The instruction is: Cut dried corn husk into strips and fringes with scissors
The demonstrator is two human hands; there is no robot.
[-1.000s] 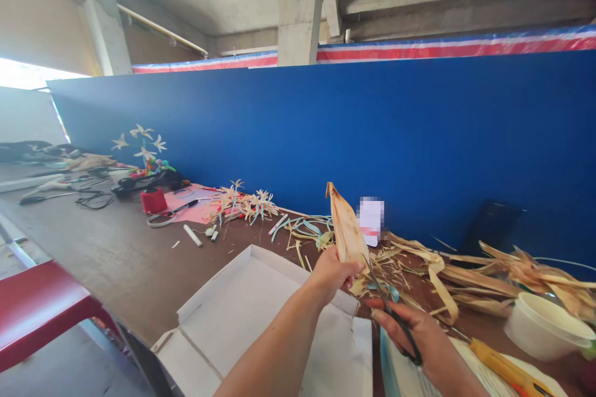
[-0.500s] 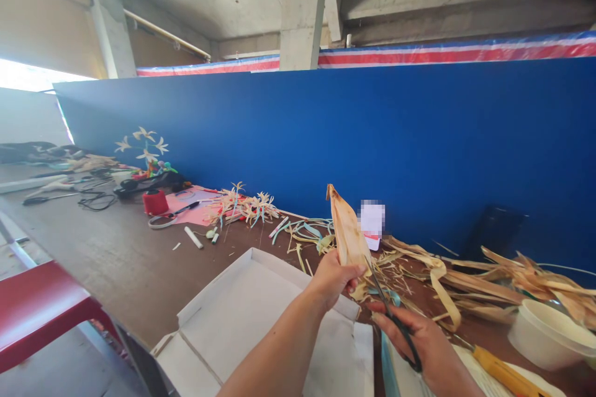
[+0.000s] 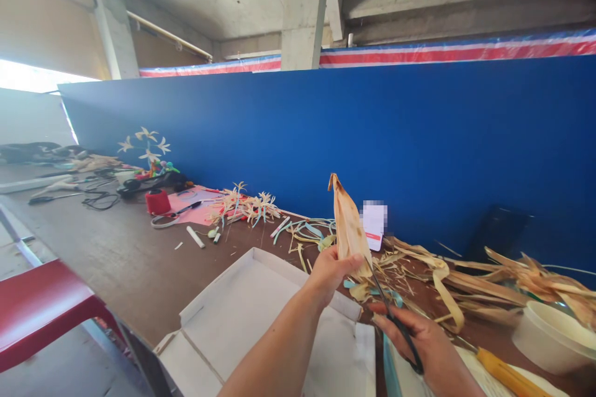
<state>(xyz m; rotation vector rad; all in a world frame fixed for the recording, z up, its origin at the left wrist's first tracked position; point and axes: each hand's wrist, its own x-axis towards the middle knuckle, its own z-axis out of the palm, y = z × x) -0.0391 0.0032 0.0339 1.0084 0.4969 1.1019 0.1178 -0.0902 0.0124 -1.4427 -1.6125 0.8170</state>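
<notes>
A person's left hand (image 3: 333,270) pinches a pale dried husk (image 3: 349,226) between thumb and fingers, holding it up above the table (image 3: 139,254), tapered brown tip on top, while the right hand (image 3: 419,335) curls around the dark handles of a pair of scissors (image 3: 406,338). The blades reach the husk's lower right edge; whether they are parted there, I cannot tell. Beneath the left forearm, an open white carton (image 3: 251,301) lies at the table's near edge, its far right corner just below the hand. Behind the husk, near the table's back edge, a partly blurred pale card (image 3: 372,223) leans upright. Loose dried strips (image 3: 503,273) spread along that edge toward the right, where a white tub (image 3: 552,335) stands near a yellow-handled tool (image 3: 505,372). To the left, small straw blossoms (image 3: 261,206) lie by a pink sheet (image 3: 193,209) and a red object (image 3: 158,201), with white flowers (image 3: 149,144) standing beyond them against a blue partition (image 3: 279,136). A red chair (image 3: 41,310) sits beside the table's left edge.
</notes>
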